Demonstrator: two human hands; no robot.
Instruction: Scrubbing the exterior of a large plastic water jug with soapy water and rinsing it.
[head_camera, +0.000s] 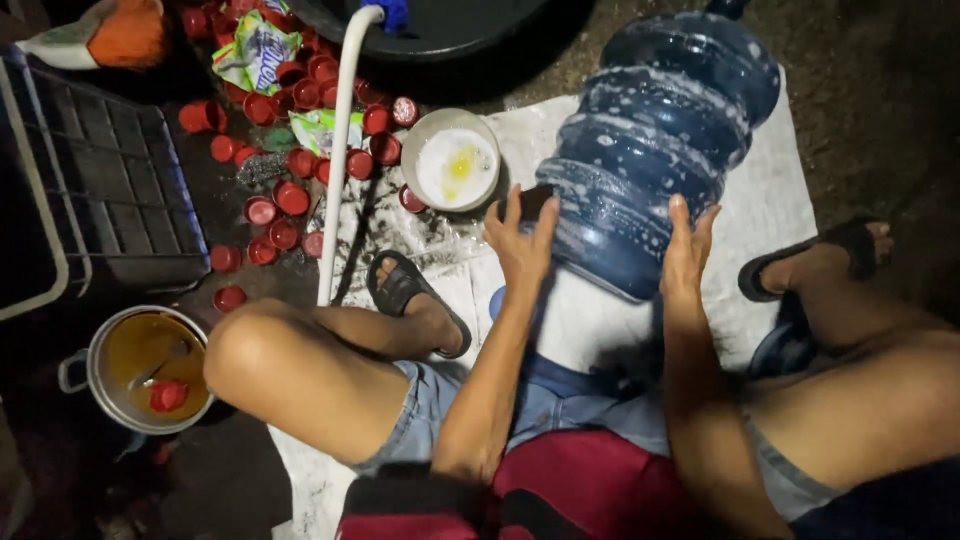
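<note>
Two hands on a big soapy water jug

The left hand (520, 240) and right hand (688, 245) press flat, fingers open, on both sides of the blue water jug (655, 140), which lies tilted on a white cloth (780, 190). At ten o'clock from the jug sit a white bowl (452, 160) of soapy water, a white pipe (340, 150) and many red caps (290, 195). A metal pot (145, 368) sits at eight o'clock.

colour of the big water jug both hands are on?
Dark translucent blue water jug, flecked with white soap suds; head view shows it best.
</note>
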